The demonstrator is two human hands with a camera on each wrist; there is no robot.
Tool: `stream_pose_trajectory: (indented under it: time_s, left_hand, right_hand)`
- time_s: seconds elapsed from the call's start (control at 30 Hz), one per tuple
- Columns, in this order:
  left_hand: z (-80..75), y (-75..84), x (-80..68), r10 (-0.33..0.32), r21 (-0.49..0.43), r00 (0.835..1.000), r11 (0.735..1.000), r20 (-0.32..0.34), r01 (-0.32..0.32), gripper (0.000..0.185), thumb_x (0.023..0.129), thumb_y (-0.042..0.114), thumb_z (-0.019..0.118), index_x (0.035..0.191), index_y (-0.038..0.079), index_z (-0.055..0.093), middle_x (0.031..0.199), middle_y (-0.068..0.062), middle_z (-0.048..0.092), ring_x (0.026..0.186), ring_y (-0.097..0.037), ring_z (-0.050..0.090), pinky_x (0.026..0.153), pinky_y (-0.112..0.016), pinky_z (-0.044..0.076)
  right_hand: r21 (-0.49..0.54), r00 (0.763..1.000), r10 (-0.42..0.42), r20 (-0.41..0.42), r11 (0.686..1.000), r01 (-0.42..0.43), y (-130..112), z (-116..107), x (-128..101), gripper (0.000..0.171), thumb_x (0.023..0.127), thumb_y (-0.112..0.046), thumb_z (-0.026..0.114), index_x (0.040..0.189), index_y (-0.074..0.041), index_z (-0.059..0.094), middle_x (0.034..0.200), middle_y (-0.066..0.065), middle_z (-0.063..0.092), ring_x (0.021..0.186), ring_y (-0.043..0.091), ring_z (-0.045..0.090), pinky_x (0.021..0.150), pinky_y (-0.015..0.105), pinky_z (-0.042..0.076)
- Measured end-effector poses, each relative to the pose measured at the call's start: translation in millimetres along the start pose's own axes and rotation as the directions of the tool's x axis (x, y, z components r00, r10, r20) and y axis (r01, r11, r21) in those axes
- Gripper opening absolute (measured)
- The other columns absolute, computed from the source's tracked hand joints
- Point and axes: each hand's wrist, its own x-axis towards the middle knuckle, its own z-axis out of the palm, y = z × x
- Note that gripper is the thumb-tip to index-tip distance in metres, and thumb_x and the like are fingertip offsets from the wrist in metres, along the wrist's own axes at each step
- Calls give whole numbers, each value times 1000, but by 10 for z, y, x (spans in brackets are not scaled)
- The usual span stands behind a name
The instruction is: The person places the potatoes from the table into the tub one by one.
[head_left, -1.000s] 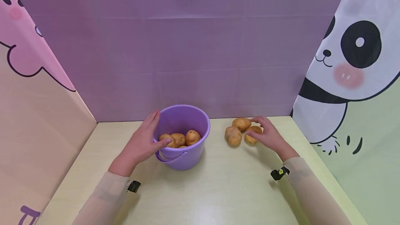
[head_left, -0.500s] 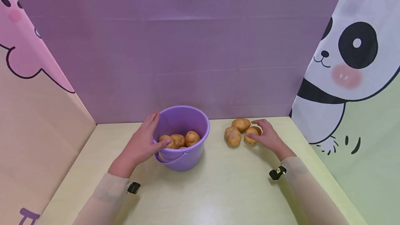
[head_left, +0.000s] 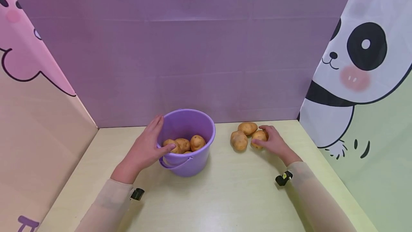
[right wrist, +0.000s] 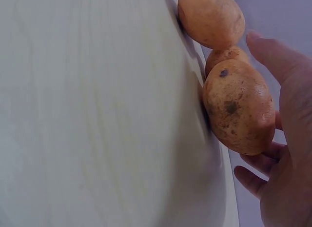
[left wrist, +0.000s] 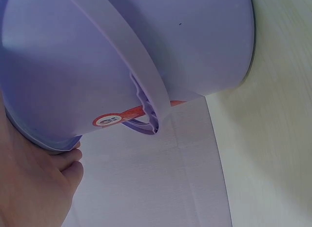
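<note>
A purple bucket stands left of the middle of the table, with several potatoes inside. My left hand holds its rim, the fingers along the left side and the thumb reaching over the front. In the left wrist view the fingertips curl beside the rim. Over to the right, my right hand curls round the nearest potato, which still sits low by the tabletop. Fingers lie behind it, the thumb at its other side. Two more potatoes lie against its left and back.
The bucket's handle hangs down its front side. A purple backdrop rises behind the pale wooden table. Printed side panels stand left and right, the right one with a panda. Small black devices sit at both wrists.
My right hand has lowered slightly and drawn its fingers and thumb closer round the nearest potato. The left hand and the bucket keep their place; the head view has shifted slightly.
</note>
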Motion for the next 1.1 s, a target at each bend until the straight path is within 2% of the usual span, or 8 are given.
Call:
stream_pose_trajectory:
  time_s: [0.3,0.57,0.87,1.1]
  left_hand:
    - [11,-11,-2,-6,-4,1000,1000,2,6,113,99,51,79,172,-9,18,181,-27,14,168,-46,14,131,-68,23]
    - [9,-13,0,3,-5,1000,1000,-6,-3,111,100,50,79,172,-9,19,181,-27,15,168,-46,15,131,-68,24]
    - [23,-40,3,5,-7,1000,1000,-9,-5,109,101,49,78,172,-8,20,181,-27,16,168,-46,15,131,-68,24]
    - [44,-58,13,4,-14,1000,1000,-6,-4,112,100,51,80,172,-8,19,182,-26,14,168,-45,14,131,-67,23]
  right_hand:
    - [2,1000,27,8,1000,-27,10,49,-8,77,94,-33,89,151,6,54,137,28,56,121,40,59,109,57,49]
    - [48,1000,21,-4,999,-21,58,92,2,76,91,-23,92,149,7,54,143,29,56,124,42,59,110,56,49]
    - [85,997,-70,-28,994,72,23,68,-7,66,89,-15,91,142,6,57,138,25,56,124,39,56,109,51,45]
    - [97,990,-140,-32,985,143,-63,29,29,66,89,-11,90,144,4,56,142,23,55,126,36,54,107,46,46]
